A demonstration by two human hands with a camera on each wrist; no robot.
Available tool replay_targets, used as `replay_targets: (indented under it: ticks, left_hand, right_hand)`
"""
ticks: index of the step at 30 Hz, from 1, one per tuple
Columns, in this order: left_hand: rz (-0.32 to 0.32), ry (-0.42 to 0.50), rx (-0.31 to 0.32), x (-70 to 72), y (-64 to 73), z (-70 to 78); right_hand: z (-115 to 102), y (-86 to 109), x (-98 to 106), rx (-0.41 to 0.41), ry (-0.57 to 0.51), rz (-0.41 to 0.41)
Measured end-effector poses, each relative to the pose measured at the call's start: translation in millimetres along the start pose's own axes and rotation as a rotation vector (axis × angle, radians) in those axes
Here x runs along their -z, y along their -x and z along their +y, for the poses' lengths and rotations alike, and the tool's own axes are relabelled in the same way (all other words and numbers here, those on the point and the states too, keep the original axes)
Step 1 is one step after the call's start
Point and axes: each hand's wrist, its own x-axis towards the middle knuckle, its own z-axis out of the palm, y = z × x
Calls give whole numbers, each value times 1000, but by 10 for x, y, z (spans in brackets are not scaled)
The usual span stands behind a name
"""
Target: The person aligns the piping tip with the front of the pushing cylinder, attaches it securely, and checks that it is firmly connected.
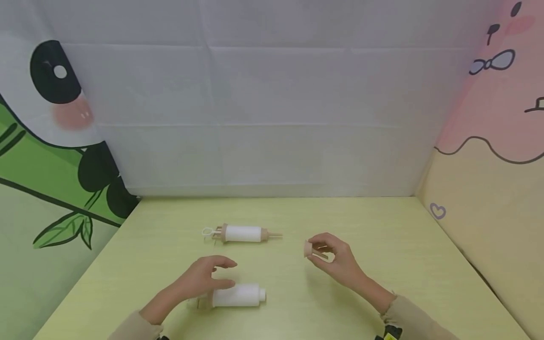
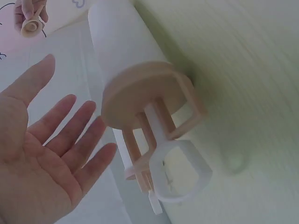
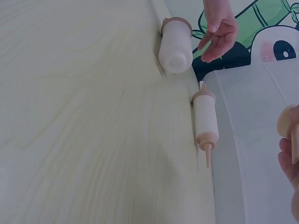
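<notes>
A white syringe-shaped bottle (image 1: 238, 295) with a tan collar lies on its side at the front of the table, its bare white neck pointing right. My left hand (image 1: 203, 279) is beside it, thumb and fingers spread, holding nothing; the left wrist view shows a gap between the fingertips and the bottle (image 2: 126, 39). A white ring handle (image 2: 187, 179) and tan loops (image 2: 191, 107) stick out of the collar end. Off to the right, my right hand (image 1: 342, 262) pinches a tan nozzle cap (image 1: 308, 249) between thumb and fingers, above the table, its thin spout toward the palm.
Farther back lies a slimmer white syringe-shaped bottle (image 1: 243, 233) with its tan nozzle attached, pointing right. A pale yellow table (image 1: 361, 212) carries everything. Behind it hangs a white cloth (image 1: 272, 118), with cartoon-printed panels on the left (image 1: 55, 189) and right (image 1: 488, 198).
</notes>
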Motion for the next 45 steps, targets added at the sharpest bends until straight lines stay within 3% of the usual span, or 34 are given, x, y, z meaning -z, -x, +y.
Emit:
replay_targets:
  ticks: [5, 13, 21, 36, 40, 45]
  left_hand:
    - [-19, -90, 74, 68, 84, -46]
    - [-141, -25, 60, 73, 156, -130]
    - [-176, -40, 24, -21, 157, -233]
    - [-162, 24, -10, -94, 131, -338]
    - [-133, -2, -14, -97, 117, -319]
    - [-68, -67, 27, -94, 94, -276]
  right_hand:
    - [-91, -31, 13, -2, 5, -13]
    - [-84, -19, 10, -32, 1, -27]
    - [-68, -5, -5, -18, 2, -15]
    - [-56, 15, -17, -43, -16, -27]
    - [-48, 21, -22, -43, -15, -25]
    - [-40, 30, -36, -45, -25, -28]
